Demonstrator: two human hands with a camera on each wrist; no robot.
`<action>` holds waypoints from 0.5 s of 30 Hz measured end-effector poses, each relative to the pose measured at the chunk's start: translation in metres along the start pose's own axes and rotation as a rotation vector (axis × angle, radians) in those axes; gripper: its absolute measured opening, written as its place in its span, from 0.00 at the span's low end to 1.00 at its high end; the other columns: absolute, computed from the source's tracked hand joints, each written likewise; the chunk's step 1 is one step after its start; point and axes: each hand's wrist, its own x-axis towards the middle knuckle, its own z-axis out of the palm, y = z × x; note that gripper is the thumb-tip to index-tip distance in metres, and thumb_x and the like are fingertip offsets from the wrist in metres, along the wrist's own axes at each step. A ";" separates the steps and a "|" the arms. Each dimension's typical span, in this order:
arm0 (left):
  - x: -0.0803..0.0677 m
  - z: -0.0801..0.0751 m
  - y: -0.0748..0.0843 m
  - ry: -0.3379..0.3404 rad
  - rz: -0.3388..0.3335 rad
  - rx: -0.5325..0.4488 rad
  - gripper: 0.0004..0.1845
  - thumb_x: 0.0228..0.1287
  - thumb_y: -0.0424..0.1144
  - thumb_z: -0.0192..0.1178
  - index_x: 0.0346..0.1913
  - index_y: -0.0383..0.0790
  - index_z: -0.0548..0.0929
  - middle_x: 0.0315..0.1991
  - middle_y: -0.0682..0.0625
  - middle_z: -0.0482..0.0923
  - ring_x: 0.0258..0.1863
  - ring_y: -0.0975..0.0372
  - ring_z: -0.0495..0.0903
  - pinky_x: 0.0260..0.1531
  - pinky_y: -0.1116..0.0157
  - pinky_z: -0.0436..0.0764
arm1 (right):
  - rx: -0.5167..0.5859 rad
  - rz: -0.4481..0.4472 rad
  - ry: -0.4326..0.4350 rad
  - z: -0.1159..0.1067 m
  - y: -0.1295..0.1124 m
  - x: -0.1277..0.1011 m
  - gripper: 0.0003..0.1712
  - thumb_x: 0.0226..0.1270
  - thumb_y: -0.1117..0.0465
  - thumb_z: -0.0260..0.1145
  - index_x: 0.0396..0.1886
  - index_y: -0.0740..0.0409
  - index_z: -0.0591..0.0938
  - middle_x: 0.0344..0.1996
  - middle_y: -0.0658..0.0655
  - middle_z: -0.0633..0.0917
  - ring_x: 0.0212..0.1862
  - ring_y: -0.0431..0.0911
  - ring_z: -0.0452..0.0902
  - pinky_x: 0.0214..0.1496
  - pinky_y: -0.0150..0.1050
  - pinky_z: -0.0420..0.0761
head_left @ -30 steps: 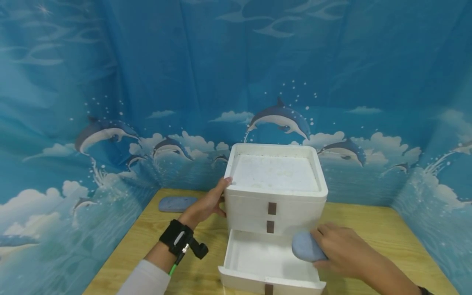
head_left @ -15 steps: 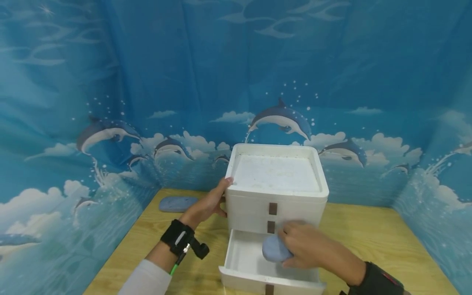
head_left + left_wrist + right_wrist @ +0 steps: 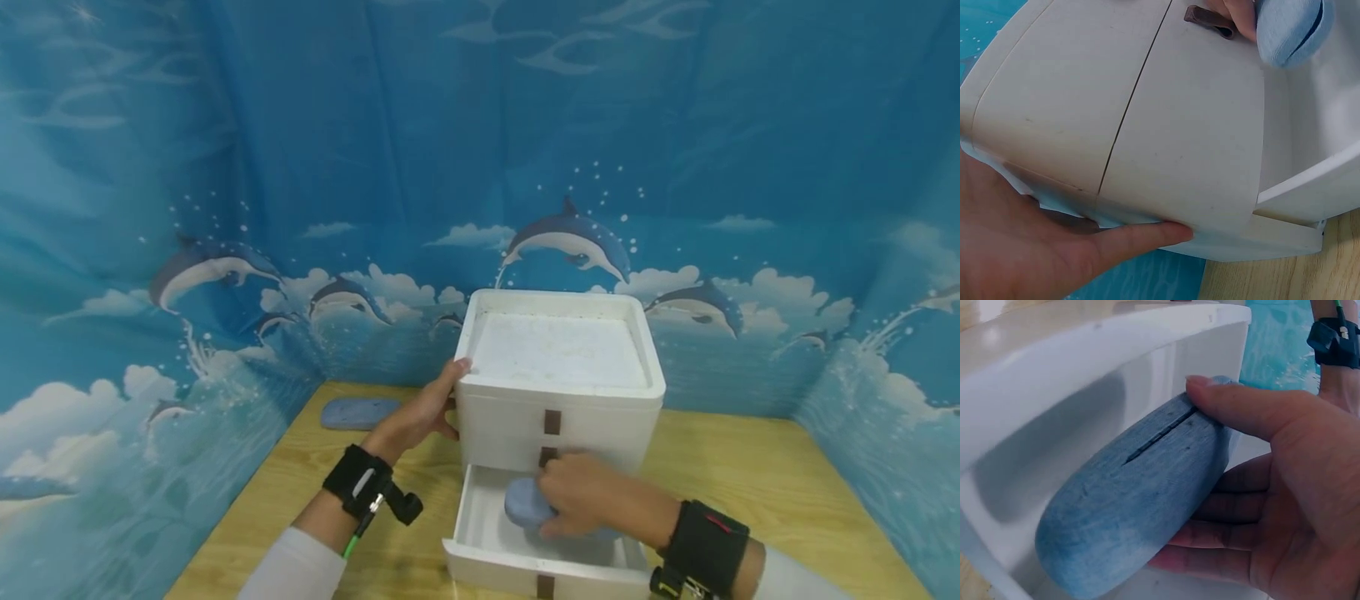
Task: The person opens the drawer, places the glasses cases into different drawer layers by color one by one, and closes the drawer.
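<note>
Dolphin-printed blue backdrop (image 3: 225,167) walls in a wooden tabletop (image 3: 750,475) where a white three-drawer foam cabinet (image 3: 558,392) stands, its bottom drawer (image 3: 525,558) pulled out toward me. My right hand (image 3: 581,496) grips a blue denim-textured pouch (image 3: 525,502), thumb over the top and fingers curled beneath, as the right wrist view shows, and holds it inside the drawer's cavity near the rear wall. My left hand (image 3: 420,412) rests flat against the cabinet's left side, fingers straight, with one fingertip on the top rim; the left wrist view shows the palm pressed to the white wall.

I judge the step in hand to be laying the pouch in the drawer. To do it well I would lower it until it lies flat on the drawer floor, clear of the drawer above, before letting the fingers loosen, and hold the left palm firm so the light cabinet does not slide. A second blue pouch (image 3: 360,412) lies on the tabletop, well apart to the left.
</note>
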 end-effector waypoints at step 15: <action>-0.001 0.001 0.002 -0.001 0.001 -0.002 0.43 0.74 0.76 0.34 0.85 0.61 0.46 0.84 0.42 0.44 0.79 0.34 0.56 0.51 0.30 0.78 | -0.147 -0.054 0.010 0.030 -0.016 0.022 0.19 0.54 0.42 0.81 0.35 0.49 0.89 0.31 0.47 0.86 0.29 0.37 0.75 0.32 0.31 0.78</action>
